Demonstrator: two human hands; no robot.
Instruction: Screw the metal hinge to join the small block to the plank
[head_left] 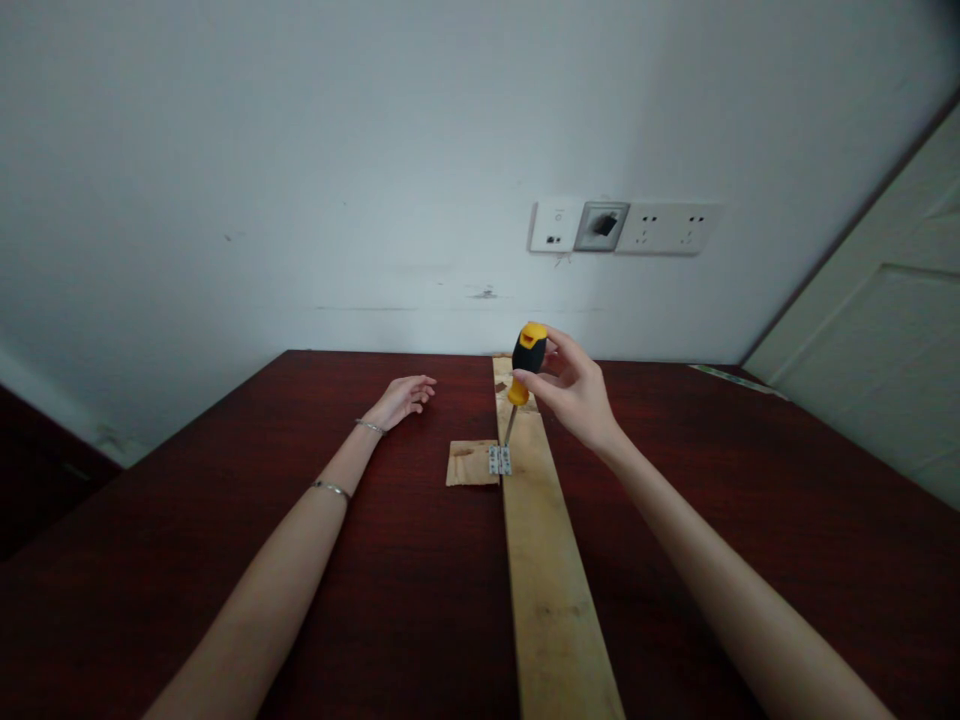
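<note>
My right hand (574, 392) grips a yellow and black screwdriver (525, 362) by its handle. The screwdriver stands nearly upright with its tip down on a small metal hinge (499, 460). The hinge joins a long pale wooden plank (541, 540) and a small square wood piece (471, 463) to its left. My left hand (405, 396) rests on the dark red table (225, 520), fingers loosely stretched out and holding nothing, to the left of the plank. Thin bracelets circle my left wrist and forearm.
A white wall rises just behind the table, with a row of sockets and a switch plate (622, 227) above the plank's far end. A pale door (885, 350) stands at the right. The table's left edge drops off to a dark floor.
</note>
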